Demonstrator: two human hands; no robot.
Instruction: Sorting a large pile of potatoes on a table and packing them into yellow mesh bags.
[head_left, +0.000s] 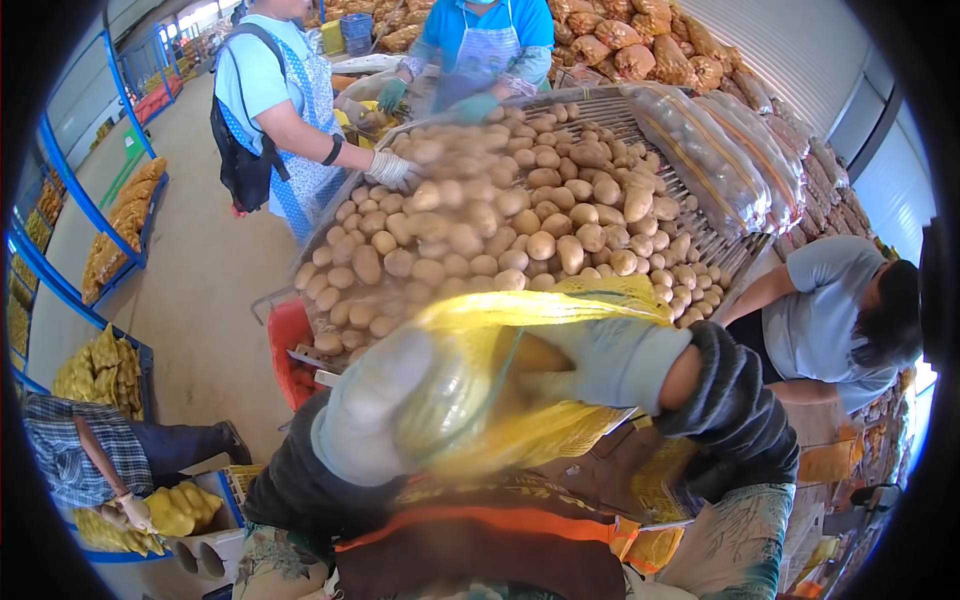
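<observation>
A yellow mesh bag (517, 442) is held up before me at the near edge of a sorting table, its mouth spread wide. My left hand (375, 405), in a pale knit glove, grips the bag's left side; its fingers blur. My right hand (592, 360), also gloved, reaches into the mouth from the right, fingers blurred and partly behind the mesh. Beside those fingers is a brown shape (532, 352), probably a potato, and I cannot tell whether they hold it. Just beyond the bag, loose potatoes (540, 225) cover much of the slatted table (690, 202).
Two co-workers stand across the table, one with a gloved hand (394, 171) over the potatoes. Filled clear sacks (697, 150) lie at its right end. Another person (832, 315) bends at right. A red container (291, 341) hangs at left. A person (90, 450) leans over yellow bags.
</observation>
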